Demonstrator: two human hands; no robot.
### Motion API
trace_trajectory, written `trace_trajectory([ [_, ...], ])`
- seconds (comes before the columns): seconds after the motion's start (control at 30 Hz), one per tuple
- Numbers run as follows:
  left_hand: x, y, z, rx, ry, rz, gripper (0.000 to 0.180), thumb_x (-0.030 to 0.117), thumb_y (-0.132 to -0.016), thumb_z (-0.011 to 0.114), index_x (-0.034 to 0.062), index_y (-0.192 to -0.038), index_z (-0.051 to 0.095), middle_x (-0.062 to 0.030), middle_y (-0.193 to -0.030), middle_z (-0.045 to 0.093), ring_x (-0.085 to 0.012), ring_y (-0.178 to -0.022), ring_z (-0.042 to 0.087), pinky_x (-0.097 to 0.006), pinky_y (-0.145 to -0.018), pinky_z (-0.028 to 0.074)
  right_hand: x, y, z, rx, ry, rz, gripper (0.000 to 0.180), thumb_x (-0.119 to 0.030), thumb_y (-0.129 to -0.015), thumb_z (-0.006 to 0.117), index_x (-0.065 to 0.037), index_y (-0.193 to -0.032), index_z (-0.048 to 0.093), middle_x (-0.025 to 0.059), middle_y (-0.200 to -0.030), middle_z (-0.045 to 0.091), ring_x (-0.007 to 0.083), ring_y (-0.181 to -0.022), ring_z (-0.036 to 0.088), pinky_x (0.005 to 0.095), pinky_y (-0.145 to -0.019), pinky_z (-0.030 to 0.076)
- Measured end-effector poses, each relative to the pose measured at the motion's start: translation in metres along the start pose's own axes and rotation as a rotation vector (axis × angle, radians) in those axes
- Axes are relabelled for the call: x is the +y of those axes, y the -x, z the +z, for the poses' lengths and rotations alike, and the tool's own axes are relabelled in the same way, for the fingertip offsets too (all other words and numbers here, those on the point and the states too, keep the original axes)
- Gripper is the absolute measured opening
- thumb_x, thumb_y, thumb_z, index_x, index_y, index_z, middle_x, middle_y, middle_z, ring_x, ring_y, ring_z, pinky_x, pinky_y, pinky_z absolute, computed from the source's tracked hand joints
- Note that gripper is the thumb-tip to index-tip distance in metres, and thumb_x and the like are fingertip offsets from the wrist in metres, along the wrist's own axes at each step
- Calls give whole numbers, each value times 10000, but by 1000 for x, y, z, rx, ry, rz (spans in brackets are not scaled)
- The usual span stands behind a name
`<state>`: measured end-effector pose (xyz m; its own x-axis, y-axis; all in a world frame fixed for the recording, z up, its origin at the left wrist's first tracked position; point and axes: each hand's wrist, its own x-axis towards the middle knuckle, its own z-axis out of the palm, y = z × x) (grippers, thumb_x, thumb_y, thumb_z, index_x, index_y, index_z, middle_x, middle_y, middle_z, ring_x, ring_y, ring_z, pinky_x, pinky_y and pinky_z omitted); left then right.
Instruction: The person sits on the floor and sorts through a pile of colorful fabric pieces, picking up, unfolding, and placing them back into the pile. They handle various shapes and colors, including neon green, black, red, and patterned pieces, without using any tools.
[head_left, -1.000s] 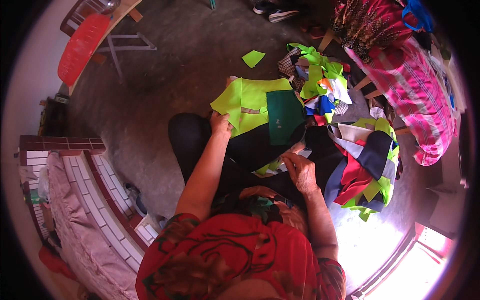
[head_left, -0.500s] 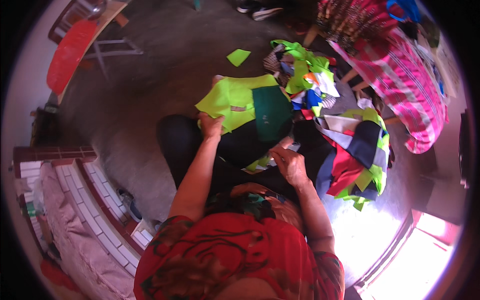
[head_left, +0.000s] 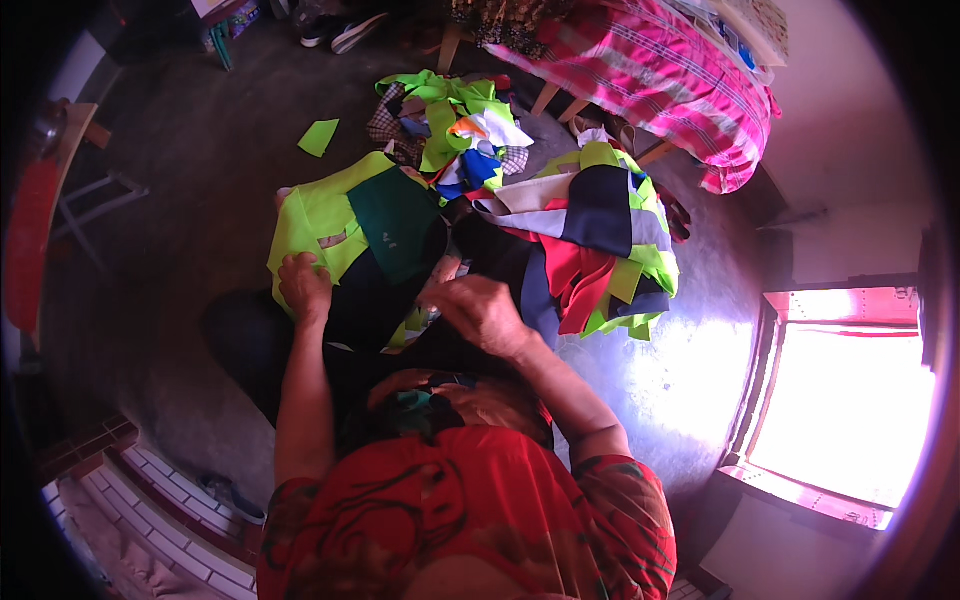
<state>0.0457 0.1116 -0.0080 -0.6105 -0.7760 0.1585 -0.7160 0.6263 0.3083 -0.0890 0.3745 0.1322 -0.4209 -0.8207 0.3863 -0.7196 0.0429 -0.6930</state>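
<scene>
A sewn cloth piece of neon yellow, dark green and black panels [head_left: 385,222] lies spread over my lap. My left hand [head_left: 305,286] is closed on its neon yellow near edge, with the fingers curled over the cloth. A small slit in the yellow part shows skin colour behind it. Just right of the cloth, my right hand [head_left: 482,314] is held up with its fingers pinched together; whatever they hold is too small or hidden to make out. Below that hand, a narrow patterned strip of cloth [head_left: 408,328] shows at the black panel's edge.
A heap of red, navy, grey and neon fabric pieces [head_left: 600,235] lies at my right. Beyond my lap is another pile of scraps [head_left: 455,125], with one loose neon scrap [head_left: 318,138] on the floor. A pink plaid cloth [head_left: 640,90] covers furniture at the far right.
The view has swung to the right, so everything sits further left. My right hand has moved a little up and away from the cloth's right edge. My left hand keeps its hold.
</scene>
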Motion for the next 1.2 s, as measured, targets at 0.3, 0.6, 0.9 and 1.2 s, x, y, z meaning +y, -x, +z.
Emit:
trace_trajectory([
  [0.3, 7, 0, -12, -18, 35, 5, 252, 126, -723, 717, 82, -937, 594, -130, -1039, 534, -338, -1000, 534, -461, -790, 465, 56, -4, -122, 447, 677, 461, 262, -281, -838, 674, -82, -1004, 637, 103, -953, 670, 305, -899, 631, 409, -758, 495],
  [0.6, 13, -2, -18, -70, 19, -68, 259, 153, -722, 706, 93, -957, 615, -111, -1049, 536, -320, -1004, 530, -471, -792, 457, 84, -9, -108, 278, 986, 707, 381, -429, -725, 726, -105, -892, 615, 107, -947, 632, 326, -875, 625, 465, -716, 501],
  [0.9, 15, -1, -17, -87, -18, -82, 257, 144, -736, 691, 79, -966, 597, -113, -1075, 519, -312, -1048, 508, -478, -806, 443, 97, 5, -121, 371, 820, 707, 231, -316, -834, 581, -99, -850, 657, 123, -861, 664, 339, -795, 647, 450, -687, 494],
  [1.2, 15, -2, -15, -66, -68, -46, 258, 171, -758, 691, 75, -974, 587, -111, -1066, 515, -321, -1026, 519, -472, -787, 461, 71, 39, -122, 936, -190, 540, 188, -170, -892, 640, 16, -890, 621, 9, -754, 595, 95, -705, 538, 247, -670, 448],
])
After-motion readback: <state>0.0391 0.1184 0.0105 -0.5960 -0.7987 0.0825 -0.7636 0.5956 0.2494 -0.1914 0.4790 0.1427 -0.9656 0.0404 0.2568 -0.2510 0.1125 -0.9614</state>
